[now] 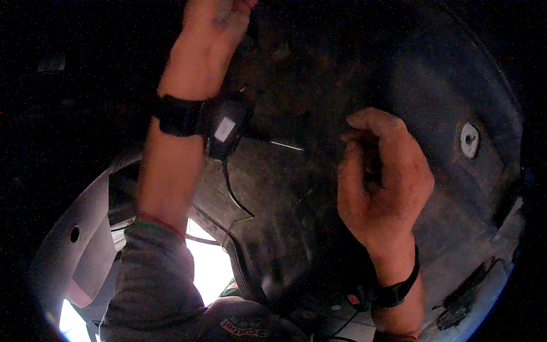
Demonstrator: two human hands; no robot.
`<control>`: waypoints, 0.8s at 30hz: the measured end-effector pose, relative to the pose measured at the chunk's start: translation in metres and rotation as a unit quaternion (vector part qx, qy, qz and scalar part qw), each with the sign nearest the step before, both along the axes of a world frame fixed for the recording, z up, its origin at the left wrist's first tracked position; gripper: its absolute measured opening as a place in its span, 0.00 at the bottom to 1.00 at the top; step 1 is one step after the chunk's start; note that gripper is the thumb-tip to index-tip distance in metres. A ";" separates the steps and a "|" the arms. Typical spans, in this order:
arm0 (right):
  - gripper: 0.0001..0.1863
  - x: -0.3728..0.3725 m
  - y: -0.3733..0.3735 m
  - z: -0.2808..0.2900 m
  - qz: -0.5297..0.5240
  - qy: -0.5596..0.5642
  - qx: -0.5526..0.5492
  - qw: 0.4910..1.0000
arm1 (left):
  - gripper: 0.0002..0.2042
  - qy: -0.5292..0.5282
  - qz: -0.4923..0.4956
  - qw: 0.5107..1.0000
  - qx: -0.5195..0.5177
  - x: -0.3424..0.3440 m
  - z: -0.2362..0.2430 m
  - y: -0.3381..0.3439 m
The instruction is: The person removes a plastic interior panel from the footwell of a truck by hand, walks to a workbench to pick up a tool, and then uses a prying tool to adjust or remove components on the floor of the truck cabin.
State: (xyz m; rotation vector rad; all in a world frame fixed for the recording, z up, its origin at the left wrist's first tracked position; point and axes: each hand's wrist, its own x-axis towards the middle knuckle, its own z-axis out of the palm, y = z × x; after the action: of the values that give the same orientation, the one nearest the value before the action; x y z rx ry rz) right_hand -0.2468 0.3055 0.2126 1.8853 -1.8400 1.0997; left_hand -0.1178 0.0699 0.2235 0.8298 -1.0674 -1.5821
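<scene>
My left arm reaches up, and my left hand is partly cut off by the top edge. Its fingers are mostly out of the picture, and what they hold is hidden. A black strap with a small black box sits on that wrist, its cable hanging down. Beside the box, a thin shiny metal rod points right; its other end is lost in the dark. My right hand is raised in front of a dark, rough curved panel. Its fingers and thumb curve apart around a shadowed gap with no object visible.
A pale oval fitting with a round centre is set in the curved panel at right. At lower left stands a grey panel edge with a hole. Bright light enters an opening bordered by a ribbed dark strip. Much is in shadow.
</scene>
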 end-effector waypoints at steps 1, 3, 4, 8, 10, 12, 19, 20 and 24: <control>0.11 0.001 -0.001 0.001 0.003 0.001 0.000 1.000 | 0.33 -0.010 0.014 1.000 0.007 -0.002 0.003 0.003; 0.11 0.003 -0.003 0.001 0.008 0.003 0.001 1.000 | 0.33 -0.020 0.030 0.999 0.016 -0.001 0.007 0.004; 0.11 0.004 -0.003 0.000 0.010 0.004 0.002 1.000 | 0.34 -0.016 0.041 0.998 0.043 0.002 0.007 0.004; 0.11 0.003 -0.005 0.000 0.011 0.013 0.005 1.000 | 0.35 0.005 0.015 0.999 0.045 0.000 0.006 0.024; 0.11 0.006 -0.006 0.002 0.019 0.013 0.000 1.000 | 0.35 0.000 0.018 0.999 0.031 0.009 0.003 0.012; 0.11 0.005 -0.006 0.003 0.021 0.015 -0.002 1.000 | 0.34 -0.007 0.025 0.999 0.031 0.011 -0.002 0.000; 0.10 0.001 -0.006 0.000 0.009 0.025 -0.014 1.000 | 0.33 0.009 -0.037 0.999 0.002 0.000 0.002 0.006; 0.10 0.000 -0.005 -0.001 0.007 0.026 -0.019 0.999 | 0.32 0.021 -0.101 0.994 -0.040 0.002 0.001 0.006; 0.10 -0.001 -0.009 -0.001 -0.004 0.040 -0.034 0.999 | 0.32 -0.014 -0.017 1.000 0.006 0.001 -0.005 -0.006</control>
State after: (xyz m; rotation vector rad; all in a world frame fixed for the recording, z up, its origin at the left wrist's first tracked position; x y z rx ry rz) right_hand -0.2475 0.2966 0.2117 1.8538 -1.7448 1.0553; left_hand -0.1172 0.0638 0.2182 0.8493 -1.0973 -1.6107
